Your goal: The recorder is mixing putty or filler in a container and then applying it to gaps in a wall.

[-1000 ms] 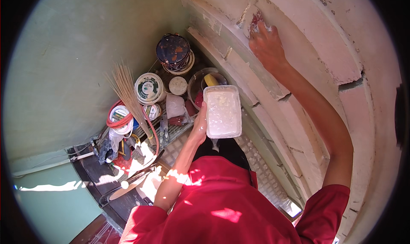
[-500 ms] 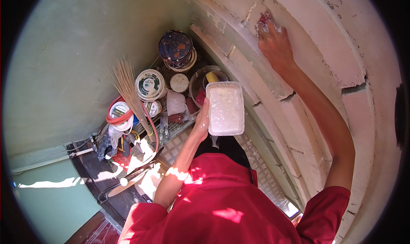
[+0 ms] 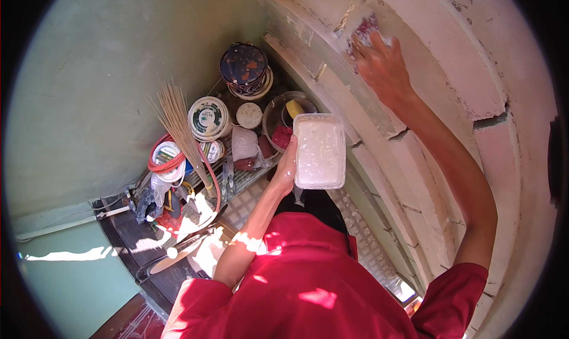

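Note:
My left hand (image 3: 287,166) grips the side of a clear rectangular plastic tub (image 3: 320,152), held up in front of me. White, creamy, lumpy stuff fills it. My right hand (image 3: 382,65) reaches far to the upper right with its fingers closed on a red pad-like thing (image 3: 366,26), smeared with white and pressed to the pale stepped wall (image 3: 409,27). The pad's exact kind is hard to make out, and the fingers partly hide it.
On a slatted shelf at left stand a dark paint bucket (image 3: 244,66), a white lidded tub (image 3: 208,118), a round basin (image 3: 272,110) with a yellow item, and a stick broom (image 3: 181,122). Wall ledges (image 3: 344,102) curve down the right side, with a crack (image 3: 491,122).
My right hand has shifted slightly left and down along the wall with the red pad. The tub in my left hand has moved a little to the right.

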Tool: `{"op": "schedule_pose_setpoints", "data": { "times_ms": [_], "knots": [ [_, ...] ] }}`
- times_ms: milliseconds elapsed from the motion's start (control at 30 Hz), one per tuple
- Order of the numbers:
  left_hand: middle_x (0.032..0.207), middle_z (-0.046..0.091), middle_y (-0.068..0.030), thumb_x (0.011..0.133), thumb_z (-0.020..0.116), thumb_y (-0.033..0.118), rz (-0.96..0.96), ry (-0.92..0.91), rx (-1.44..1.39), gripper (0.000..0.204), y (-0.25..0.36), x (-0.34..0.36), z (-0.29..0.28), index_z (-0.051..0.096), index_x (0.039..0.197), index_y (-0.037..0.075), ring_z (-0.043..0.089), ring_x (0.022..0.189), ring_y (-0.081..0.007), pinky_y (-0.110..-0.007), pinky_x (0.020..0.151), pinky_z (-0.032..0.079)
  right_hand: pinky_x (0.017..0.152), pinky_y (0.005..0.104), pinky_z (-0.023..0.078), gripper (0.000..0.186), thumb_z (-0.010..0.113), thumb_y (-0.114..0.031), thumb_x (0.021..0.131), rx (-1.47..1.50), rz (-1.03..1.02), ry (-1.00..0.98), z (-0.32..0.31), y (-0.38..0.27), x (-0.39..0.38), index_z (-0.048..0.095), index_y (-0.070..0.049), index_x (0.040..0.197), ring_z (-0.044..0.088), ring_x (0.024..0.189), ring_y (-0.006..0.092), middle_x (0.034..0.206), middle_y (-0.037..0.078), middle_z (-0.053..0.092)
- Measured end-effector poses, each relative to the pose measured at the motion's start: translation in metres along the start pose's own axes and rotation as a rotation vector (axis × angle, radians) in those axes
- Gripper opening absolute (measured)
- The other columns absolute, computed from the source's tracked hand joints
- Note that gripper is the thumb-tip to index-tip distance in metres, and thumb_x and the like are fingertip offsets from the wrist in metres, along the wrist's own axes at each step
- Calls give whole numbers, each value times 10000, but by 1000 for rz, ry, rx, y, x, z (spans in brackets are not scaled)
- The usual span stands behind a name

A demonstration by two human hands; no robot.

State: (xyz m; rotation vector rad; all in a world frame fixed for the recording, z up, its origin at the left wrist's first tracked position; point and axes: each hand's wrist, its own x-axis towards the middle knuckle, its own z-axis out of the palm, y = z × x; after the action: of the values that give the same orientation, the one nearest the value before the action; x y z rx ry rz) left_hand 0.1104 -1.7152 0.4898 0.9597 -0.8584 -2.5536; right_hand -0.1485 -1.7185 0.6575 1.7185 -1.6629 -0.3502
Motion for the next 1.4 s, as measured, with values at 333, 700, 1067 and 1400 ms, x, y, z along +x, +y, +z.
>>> {"op": "schedule_pose_setpoints", "data": {
  "times_ms": [333,700,1067,1400],
  "knots": [
    [1403,475,-174,1009,306,568,-36,0,31,734,4,-3,6,314,1458,-12,529,1227,-231,-341,1017,441,896,472,403,315,675,-108,787,-52,127,-213,-10,7,-40,692,-67,1099,485,1181,229,1153,18,649],
    [1403,475,-172,1014,311,557,-17,-31,34,724,-1,2,10,315,1455,-17,515,1238,-218,-333,1023,430,913,481,399,359,645,-141,807,7,30,53,-12,1,-11,670,-103,1163,479,1162,216,1233,-29,630],
    [1410,468,-175,1012,309,563,-9,-34,47,738,2,3,7,313,1457,-26,504,1247,-218,-326,1035,414,903,479,410,301,662,-123,789,-64,69,-252,-8,6,-25,688,-81,1086,471,1182,240,1095,25,654],
    [1409,470,-171,1011,311,564,20,-8,-6,734,10,0,-3,310,1459,-18,503,1253,-222,-336,1035,419,800,452,432,360,649,-22,760,580,462,168,-56,-13,-28,681,-49,1118,561,958,284,1109,65,686]
  ]
}}
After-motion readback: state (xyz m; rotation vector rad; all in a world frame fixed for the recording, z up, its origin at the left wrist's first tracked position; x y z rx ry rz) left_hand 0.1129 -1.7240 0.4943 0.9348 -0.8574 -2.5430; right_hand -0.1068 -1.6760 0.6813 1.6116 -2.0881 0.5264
